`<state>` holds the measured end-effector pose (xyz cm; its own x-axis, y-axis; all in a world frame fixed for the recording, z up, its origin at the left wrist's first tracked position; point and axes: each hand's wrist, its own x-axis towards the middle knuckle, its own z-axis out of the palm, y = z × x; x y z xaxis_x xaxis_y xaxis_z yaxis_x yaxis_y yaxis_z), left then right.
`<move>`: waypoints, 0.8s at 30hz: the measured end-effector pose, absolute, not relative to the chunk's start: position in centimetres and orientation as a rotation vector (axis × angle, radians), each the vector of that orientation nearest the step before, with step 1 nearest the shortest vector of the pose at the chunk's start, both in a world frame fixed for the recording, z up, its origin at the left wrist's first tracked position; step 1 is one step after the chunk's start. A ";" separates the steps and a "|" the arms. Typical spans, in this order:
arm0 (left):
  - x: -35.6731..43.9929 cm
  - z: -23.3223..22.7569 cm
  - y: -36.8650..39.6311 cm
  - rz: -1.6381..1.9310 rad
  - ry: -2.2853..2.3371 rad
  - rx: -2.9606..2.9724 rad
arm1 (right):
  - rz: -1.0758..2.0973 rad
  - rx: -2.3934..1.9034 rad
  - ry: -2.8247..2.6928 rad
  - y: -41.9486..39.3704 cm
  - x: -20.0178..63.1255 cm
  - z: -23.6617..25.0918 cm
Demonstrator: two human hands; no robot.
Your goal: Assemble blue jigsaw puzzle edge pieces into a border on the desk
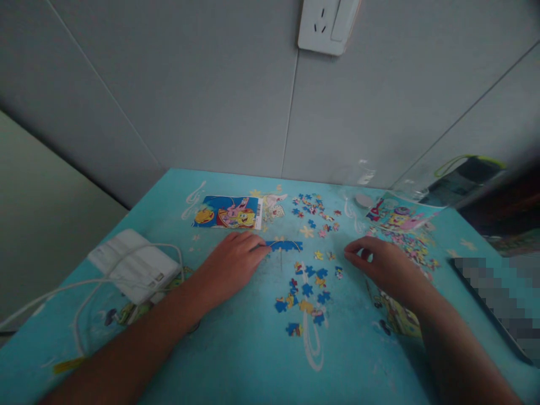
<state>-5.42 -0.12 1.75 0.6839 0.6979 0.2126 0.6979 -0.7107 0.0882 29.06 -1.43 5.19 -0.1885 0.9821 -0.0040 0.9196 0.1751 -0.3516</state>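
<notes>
No wording or number can be read. Just beyond the left hand (232, 260), the picture card (228, 214) has dark marks on its white edge strip (too small to make out); left of that hand, the white box (139, 266) bears a small illegible label.

The left forearm (169, 323), seen between seven and eight o'clock, is shown bare, as is the right forearm (447, 326), near four o'clock. Both are narrowed toward the wrists (198, 291). The left hand (234, 259) and right hand (386, 261) are likewise uncovered; finer detail is blurred.
</notes>
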 end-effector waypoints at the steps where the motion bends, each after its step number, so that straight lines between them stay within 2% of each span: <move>1: -5.5 1.7 -0.1 0.374 1.207 2.881 | 0.445 -1.832 -2.240 -1.5 28.9 5.2; 16: -5.8 1.5 0.2 0.449 1.295 2.872 | 0.501 -1.644 -2.272 -1.5 27.3 3.2; 24: -5.7 1.6 0.1 0.418 1.286 2.870 | 0.541 -1.743 -2.186 -1.2 27.4 3.0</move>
